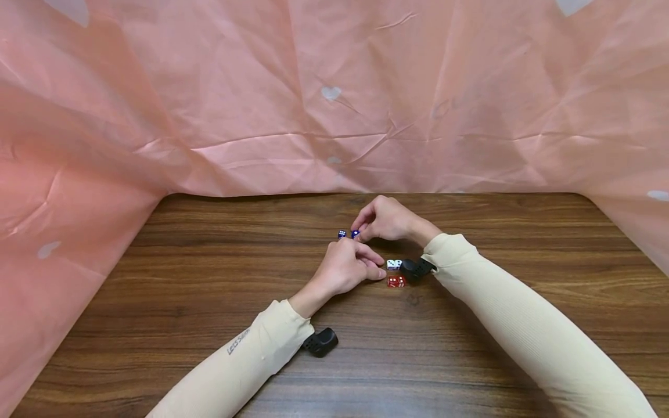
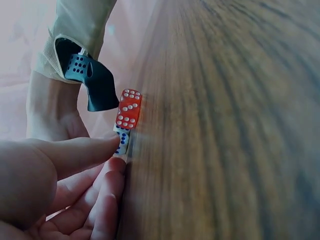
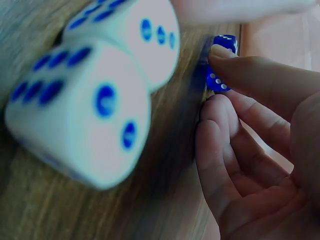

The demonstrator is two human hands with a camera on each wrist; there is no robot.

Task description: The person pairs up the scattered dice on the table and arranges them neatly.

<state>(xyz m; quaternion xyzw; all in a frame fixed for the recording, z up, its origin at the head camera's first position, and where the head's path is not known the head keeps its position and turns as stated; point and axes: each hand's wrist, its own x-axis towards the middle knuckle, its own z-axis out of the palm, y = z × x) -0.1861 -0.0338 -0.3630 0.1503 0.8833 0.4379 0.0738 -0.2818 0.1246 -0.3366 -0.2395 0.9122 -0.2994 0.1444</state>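
My right hand (image 1: pixel 389 219) pinches a blue die (image 1: pixel 356 234) at the back of the table; in the right wrist view the thumb lies over that blue die (image 3: pixel 218 80). Another blue die (image 1: pixel 342 234) stands just to its left. Nearer the middle, my left hand (image 1: pixel 349 268) is low over the table, thumb and fingers apart, tips beside a pair of white dice (image 1: pixel 394 265). Whether they touch the white dice I cannot tell; in the left wrist view the thumb partly hides them. A pair of red dice (image 1: pixel 396 281) sits side by side in front of the white pair.
Both pairs rest on a brown wood-grain table (image 1: pixel 209 278). A pink cloth (image 1: pixel 251 93) with pale hearts hangs around the back and sides. Black wrist devices (image 1: pixel 321 342) stick out below both sleeves; the right one (image 1: pixel 413 269) is close beside the white dice.
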